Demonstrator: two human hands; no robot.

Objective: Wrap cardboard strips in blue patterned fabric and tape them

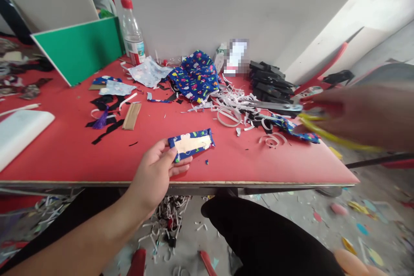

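My left hand [158,159] is closed on a small flat rectangular piece [192,143], thumb on top and fingers beneath. Blue patterned fabric is folded round its edges, and a bare cream strip shows in the middle. Over the table's right side, my right hand [349,114] is smeared by motion. It grips scissors with yellow handles [318,127], whose metal blades point left above the scraps. Just below them lies a strip of blue patterned fabric [291,129]. A larger blue patterned cloth [197,77] is crumpled at the back.
White trimmings [231,101] and stacked black pieces [270,84] lie at the back right. A clear bottle [132,36] stands beside a green board [80,49]. Further left are a brown strip [132,116] and a white box-like object [21,133]. Scraps litter the floor.
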